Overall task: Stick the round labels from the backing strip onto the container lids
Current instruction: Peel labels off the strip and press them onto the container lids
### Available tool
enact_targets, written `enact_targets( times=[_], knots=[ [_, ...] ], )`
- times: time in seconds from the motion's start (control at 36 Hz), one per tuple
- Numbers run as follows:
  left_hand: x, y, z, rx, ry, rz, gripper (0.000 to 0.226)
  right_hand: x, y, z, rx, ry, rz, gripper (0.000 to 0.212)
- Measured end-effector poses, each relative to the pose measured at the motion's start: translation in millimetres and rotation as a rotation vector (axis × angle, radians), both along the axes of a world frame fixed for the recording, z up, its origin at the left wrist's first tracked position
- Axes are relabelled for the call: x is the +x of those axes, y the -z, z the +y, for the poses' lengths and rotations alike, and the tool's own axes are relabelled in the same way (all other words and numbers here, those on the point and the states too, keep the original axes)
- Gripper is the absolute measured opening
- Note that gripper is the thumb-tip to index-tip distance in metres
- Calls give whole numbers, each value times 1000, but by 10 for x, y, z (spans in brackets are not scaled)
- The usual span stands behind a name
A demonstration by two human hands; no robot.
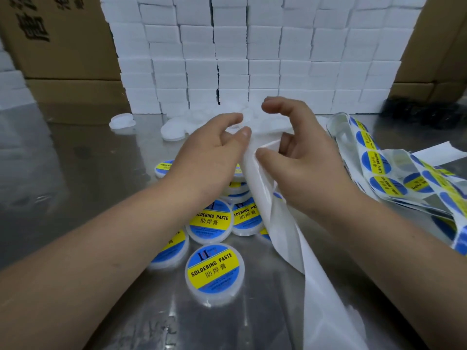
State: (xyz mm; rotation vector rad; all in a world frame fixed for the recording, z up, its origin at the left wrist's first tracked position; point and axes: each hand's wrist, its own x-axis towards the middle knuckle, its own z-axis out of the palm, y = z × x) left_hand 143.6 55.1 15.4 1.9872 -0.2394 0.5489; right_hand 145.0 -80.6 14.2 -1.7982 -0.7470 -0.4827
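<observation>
My left hand (209, 152) and my right hand (298, 152) meet over the middle of the steel table. Both pinch the top of a white backing strip (285, 236), which hangs down toward the near edge. The stretch of strip between my hands shows no label. To the right the strip (379, 162) still carries round blue and yellow labels. Below my hands lie several white containers with labelled lids (214, 269). Plain white lids (174, 127) lie beyond my fingers.
A wall of stacked white boxes (252, 54) closes the back of the table. Brown cartons (58, 39) stand at the back left and back right. A lone white lid (121, 121) lies left of the pile. Bare steel (63, 173) spreads to the left.
</observation>
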Motion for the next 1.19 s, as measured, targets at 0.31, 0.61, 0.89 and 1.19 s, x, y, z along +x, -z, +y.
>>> enact_targets(
  times=[0.31,0.61,0.89,1.19],
  knots=[
    [10,-55,17,-255,62,-63,21,132,-84,-68,303,397,176,21],
    [-94,-100,-30,-320,214,-74,39,254,-184,-175,490,146,887,46],
    [-177,-76,-58,-154,431,77,47,188,-228,-191,918,-141,969,19],
    [-230,-18,-83,98,508,117,42,322,-193,-180,761,89,898,42]
  ],
)
